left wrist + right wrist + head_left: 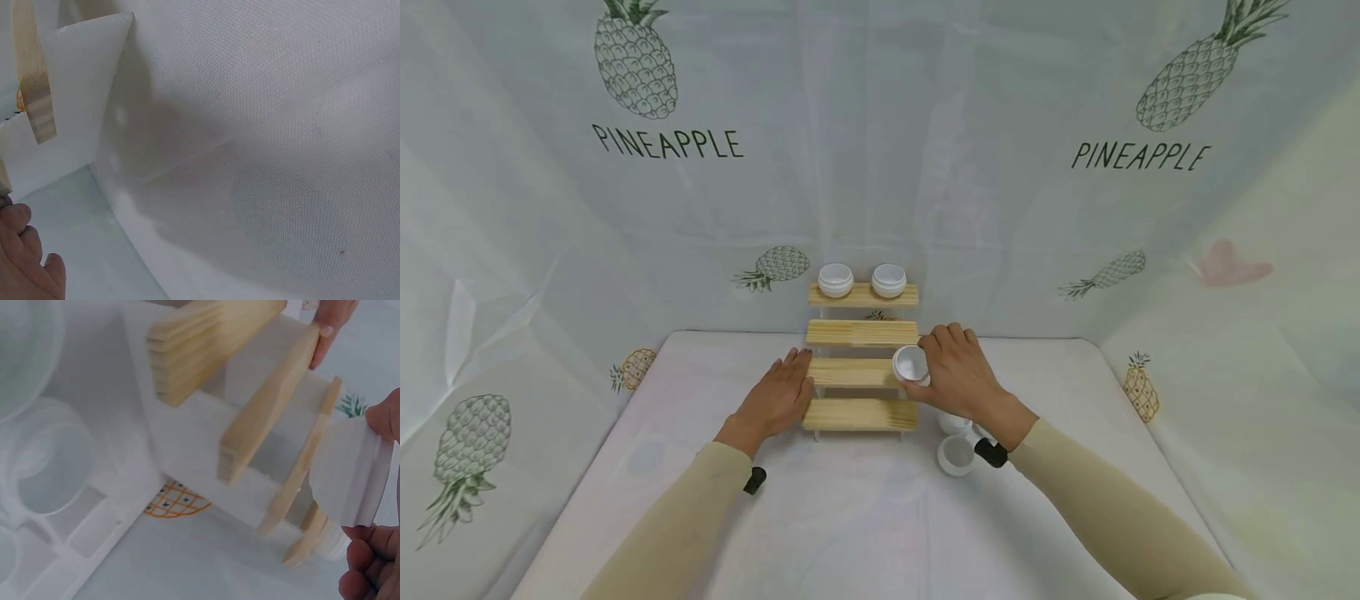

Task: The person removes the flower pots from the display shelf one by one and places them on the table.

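Observation:
A four-tier stand with light wooden shelves (861,414) and pale side panels (187,425) stands at the back of the table. My left hand (775,398) rests against the left ends of its lower shelves, fingers stretched forward; some fingers (22,244) show beside a shelf end in the left wrist view. My right hand (961,373) grips a small white cup (911,365) between thumb and fingers, over the right end of the second shelf from the bottom. In the right wrist view, the held cup (344,469) is tilted close to the shelves.
Two white cups (835,281) (889,282) sit on the top shelf. More white cups (956,456) are on the table right of the stand, partly under my right wrist. A white cloth (1000,192) printed with pineapples hangs behind and beside the table (820,533).

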### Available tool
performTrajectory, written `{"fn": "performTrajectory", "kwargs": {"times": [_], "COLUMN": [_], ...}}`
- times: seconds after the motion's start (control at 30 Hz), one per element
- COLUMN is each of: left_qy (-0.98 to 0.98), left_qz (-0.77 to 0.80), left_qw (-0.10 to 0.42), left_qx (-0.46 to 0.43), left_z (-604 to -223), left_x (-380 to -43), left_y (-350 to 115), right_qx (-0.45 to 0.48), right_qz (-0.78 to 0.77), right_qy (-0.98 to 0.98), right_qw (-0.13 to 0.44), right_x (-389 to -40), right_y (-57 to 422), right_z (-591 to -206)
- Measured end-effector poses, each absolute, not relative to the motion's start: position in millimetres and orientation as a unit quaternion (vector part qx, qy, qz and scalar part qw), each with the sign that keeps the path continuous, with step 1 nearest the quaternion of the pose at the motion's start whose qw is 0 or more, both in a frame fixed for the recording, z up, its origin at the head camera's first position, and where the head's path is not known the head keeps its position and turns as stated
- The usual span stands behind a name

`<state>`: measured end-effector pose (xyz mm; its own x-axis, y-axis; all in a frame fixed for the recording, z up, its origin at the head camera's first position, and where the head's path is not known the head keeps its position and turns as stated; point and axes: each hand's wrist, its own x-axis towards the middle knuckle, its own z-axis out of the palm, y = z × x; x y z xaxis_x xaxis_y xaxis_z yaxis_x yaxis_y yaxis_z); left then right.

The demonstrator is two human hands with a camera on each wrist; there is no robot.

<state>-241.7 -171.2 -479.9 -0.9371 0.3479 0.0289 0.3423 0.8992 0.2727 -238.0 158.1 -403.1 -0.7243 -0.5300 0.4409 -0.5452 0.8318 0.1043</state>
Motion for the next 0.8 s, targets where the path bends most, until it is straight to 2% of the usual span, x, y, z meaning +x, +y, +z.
{"fn": "performTrajectory", "kwargs": {"times": [0.8], "left_qy": [0.973], "left_qz": [0.150], "left_qw": [0.007], "left_qx": [0.173], "left_z": [-481.3], "left_x": [-243.2], "left_y": [-170.3], "right_qx": [0.230], "right_qz": [0.039], "right_qy": [-0.947], "right_qw": [0.220], "right_x": [-170.2], "right_y": [262.8], "right_z": [-457.6]}}
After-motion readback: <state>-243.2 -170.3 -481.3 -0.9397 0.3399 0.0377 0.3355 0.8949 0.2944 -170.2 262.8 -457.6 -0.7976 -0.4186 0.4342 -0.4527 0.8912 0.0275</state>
